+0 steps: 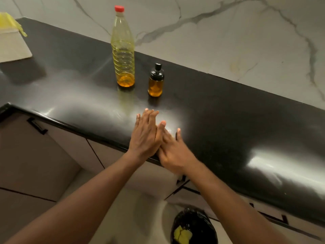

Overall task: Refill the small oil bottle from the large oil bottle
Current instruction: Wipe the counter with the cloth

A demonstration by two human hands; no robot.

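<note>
From the head view, the large oil bottle [123, 50] stands upright at the far side of the black counter [228, 111], its red cap [119, 8] on and only a little amber oil at its base. Just to its right and slightly nearer stands the small oil bottle [156, 81], dark-capped and about half full. Both are well apart from the hands. Over the counter's near edge, the left hand [145, 136] lies flat against the right hand [173, 150], fingers straight, holding nothing. Below on the floor sits a black bin bag [193, 226].
</note>
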